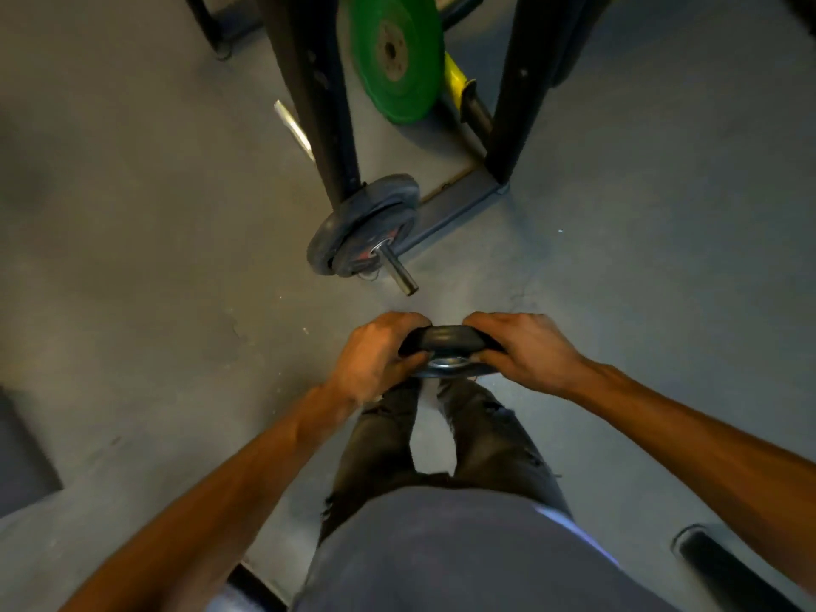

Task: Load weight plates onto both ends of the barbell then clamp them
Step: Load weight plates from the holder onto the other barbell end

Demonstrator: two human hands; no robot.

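Down in front of the person's legs (441, 439), both hands held one small dark plate (450, 342) level, its metal-ringed hole facing up toward the camera. The left hand (375, 355) gripped the plate's left edge, fingers curled over the far rim and pressed together, thumb on the near side. The right hand (525, 346) gripped the right edge the same way, fingers wrapped over the top rim, thumb tucked against the near face beside the hole. Both forearms reached out from the lower corners.

Ahead of the hands, apart from the held plate, the bar end (399, 271) stuck out toward the camera, bare at its tip. Two dark plates (366, 223) already sat on it, stacked face to face, just beside the base of a black rack post (318, 95). Something small hung under the outer plate by the sleeve; the blur made it impossible to tell what it was.

Farther back, a green plate (397, 55) stood upright between the two black posts, with a yellow part (455, 81) just behind its right edge. A grey base bar (455, 205) joined the posts near the floor (154, 258), which was grey and bare-looking concrete. A dark mat corner (22, 457) lay at the left edge, and a dark rounded object (724, 567) lay at the lower right.
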